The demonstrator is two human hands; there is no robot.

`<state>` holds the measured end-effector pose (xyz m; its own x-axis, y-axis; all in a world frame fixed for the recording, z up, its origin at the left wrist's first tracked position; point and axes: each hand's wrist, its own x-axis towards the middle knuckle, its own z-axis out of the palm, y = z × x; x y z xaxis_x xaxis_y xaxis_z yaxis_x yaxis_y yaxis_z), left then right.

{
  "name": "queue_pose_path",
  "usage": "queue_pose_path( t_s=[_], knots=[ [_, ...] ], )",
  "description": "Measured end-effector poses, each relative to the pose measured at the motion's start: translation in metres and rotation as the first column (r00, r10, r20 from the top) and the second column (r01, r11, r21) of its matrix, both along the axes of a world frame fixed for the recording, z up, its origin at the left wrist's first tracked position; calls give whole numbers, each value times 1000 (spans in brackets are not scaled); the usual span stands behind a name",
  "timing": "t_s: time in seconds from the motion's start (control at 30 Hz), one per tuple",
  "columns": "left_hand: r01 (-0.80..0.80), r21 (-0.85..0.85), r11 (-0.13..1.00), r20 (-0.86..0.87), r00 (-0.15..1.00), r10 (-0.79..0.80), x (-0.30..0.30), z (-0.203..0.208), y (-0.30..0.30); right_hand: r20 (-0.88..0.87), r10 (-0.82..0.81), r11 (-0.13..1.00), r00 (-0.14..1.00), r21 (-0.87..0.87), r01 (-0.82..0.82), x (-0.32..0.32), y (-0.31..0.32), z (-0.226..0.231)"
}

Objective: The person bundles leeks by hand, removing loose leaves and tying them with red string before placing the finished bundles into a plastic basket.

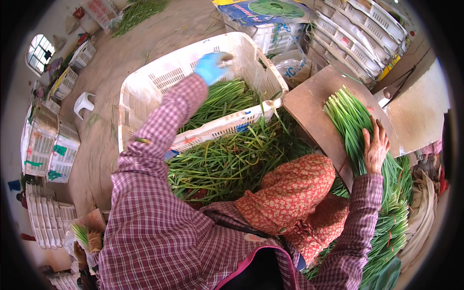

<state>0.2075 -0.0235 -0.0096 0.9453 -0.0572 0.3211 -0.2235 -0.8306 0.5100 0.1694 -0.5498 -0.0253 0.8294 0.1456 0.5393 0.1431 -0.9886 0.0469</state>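
My left hand (210, 66), in a blue glove, is above the far part of a large white plastic crate (159, 72). Motion smears its fingers, so I cannot make out whether it holds anything. Long green garlic chives (227, 99) lie in the crate beneath it. On a slanted brown board (309, 99) to the right rests a thick sheaf of garlic chives (349, 116), its pale ends pointing away from me. My bare right hand (376, 147) lies on the sheaf's near half, fingers stretched out and thumb apart.
Loose green leaves (222, 162) are heaped between the crate and my knees. Tied bundles (389, 227) pile up beside my right forearm. Stacked white crates (357, 34) stand at the far right, and a white stool (84, 104) at left. Another person's hand (79, 255) shows at lower left.
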Motion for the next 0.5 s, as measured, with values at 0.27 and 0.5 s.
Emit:
queue_pose_path(
  t_s=[0.27, 0.5],
  knots=[
    [-376, -136, 916, -471, 838, 274, 7, -113, 70, 58, 39, 997, 998, 59, -42, -29, 8, 16],
    [-275, 138, 952, -471, 827, 307, 87, -213, 63, -55, 133, 958, 990, 261, -114, -76, 65, 21]
  ],
)
